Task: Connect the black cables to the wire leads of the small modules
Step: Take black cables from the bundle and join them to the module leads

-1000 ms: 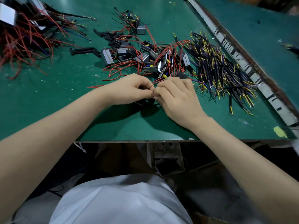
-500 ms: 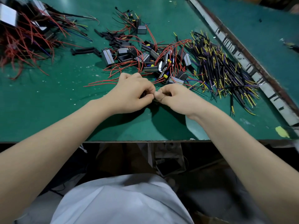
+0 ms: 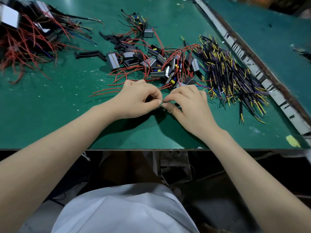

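Note:
My left hand (image 3: 136,100) and my right hand (image 3: 190,105) meet fingertip to fingertip over the green table (image 3: 50,106). Between thumbs and forefingers they pinch thin wire ends (image 3: 162,103); a small dark module sits mostly hidden under my left fingers, and a black cable runs under my right palm. Just beyond lies a heap of small grey-and-black modules with red leads (image 3: 156,64). To the right is a pile of black cables with yellow and purple tips (image 3: 232,73).
A tangle of red-wired assemblies (image 3: 25,41) fills the far left. Loose black sleeves (image 3: 89,53) lie mid-table. A metal rail (image 3: 252,64) bounds the right side. The table's front edge (image 3: 151,149) runs below my wrists, with a yellow scrap (image 3: 292,141) at its right corner.
My right hand rolled from thumb-up to palm-down, its fingers spread over the cable. Both hands stayed joined at the same spot; the left barely moved.

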`<state>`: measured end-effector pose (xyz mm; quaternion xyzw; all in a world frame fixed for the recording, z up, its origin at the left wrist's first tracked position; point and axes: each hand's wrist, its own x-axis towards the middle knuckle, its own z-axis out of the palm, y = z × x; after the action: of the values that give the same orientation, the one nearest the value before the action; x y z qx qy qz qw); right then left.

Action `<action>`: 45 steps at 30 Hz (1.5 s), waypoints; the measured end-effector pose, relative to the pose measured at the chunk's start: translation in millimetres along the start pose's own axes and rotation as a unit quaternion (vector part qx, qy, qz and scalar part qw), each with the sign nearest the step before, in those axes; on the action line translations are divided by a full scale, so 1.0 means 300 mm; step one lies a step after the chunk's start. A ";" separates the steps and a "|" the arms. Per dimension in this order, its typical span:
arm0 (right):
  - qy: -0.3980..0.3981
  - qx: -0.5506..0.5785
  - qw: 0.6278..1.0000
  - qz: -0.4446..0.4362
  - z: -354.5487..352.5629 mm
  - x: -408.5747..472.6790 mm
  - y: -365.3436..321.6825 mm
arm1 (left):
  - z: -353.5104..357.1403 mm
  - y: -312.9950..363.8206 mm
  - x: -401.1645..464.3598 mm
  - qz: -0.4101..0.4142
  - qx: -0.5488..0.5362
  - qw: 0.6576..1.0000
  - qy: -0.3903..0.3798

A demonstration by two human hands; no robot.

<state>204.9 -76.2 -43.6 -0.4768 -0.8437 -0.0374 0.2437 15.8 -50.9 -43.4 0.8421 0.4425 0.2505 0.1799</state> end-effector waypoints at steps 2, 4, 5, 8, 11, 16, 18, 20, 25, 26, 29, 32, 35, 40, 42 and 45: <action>0.003 -0.001 1.000 -0.008 0.008 0.007 -0.006 | -0.002 0.000 0.002 -0.002 0.003 1.000 0.000; 0.001 0.033 0.999 0.014 0.014 0.010 -0.007 | -0.003 0.002 0.004 -0.002 0.003 1.000 0.001; -0.002 0.052 0.998 0.031 0.017 0.012 -0.006 | -0.004 0.003 0.004 -0.003 0.002 1.000 0.001; -0.015 0.092 0.993 0.074 0.028 0.019 -0.008 | -0.005 0.009 0.005 -0.009 -0.001 1.000 0.000; -0.037 0.116 0.986 0.112 0.034 0.034 -0.013 | -0.005 0.011 0.004 -0.016 -0.005 1.000 0.005; -0.035 0.141 0.985 0.093 0.020 0.014 -0.006 | -0.008 0.010 0.005 -0.029 -0.006 1.000 -0.003; -0.004 0.095 0.994 0.060 0.018 0.004 -0.008 | -0.009 0.015 0.007 -0.034 -0.010 0.999 -0.011; 0.014 0.032 0.999 0.028 0.023 0.004 -0.012 | -0.013 0.020 0.007 -0.041 -0.022 0.999 -0.019; 0.028 -0.015 0.999 0.004 0.028 0.023 -0.027 | -0.027 0.027 0.006 -0.054 -0.051 0.997 -0.024; 0.018 -0.002 1.000 0.024 0.029 0.026 -0.029 | -0.024 0.027 0.005 -0.055 -0.049 0.997 -0.021; -0.034 0.074 0.989 0.122 0.030 0.042 -0.030 | -0.010 0.025 0.003 -0.056 -0.041 0.998 0.002; -0.107 0.151 0.960 0.211 0.018 0.063 -0.023 | 0.005 0.027 0.000 -0.043 -0.006 0.999 0.022; -0.146 0.151 0.952 0.221 0.004 0.070 -0.013 | 0.011 0.032 0.002 -0.049 -0.003 0.998 0.035; 0.054 -0.024 0.995 0.087 -0.007 -0.004 -0.034 | 0.002 0.031 0.005 -0.070 -0.016 0.997 0.017; 0.130 -0.084 0.988 0.012 -0.004 -0.030 -0.040 | -0.002 0.034 0.008 -0.079 -0.018 0.997 0.004; 0.147 -0.134 0.980 -0.024 0.009 -0.029 -0.046 | -0.009 0.041 0.017 -0.094 -0.018 0.995 -0.005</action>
<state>196.3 -89.6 -47.6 -0.4743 -0.7971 -0.2254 0.2981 24.7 -53.2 -33.4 0.7945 0.5142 0.2365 0.2202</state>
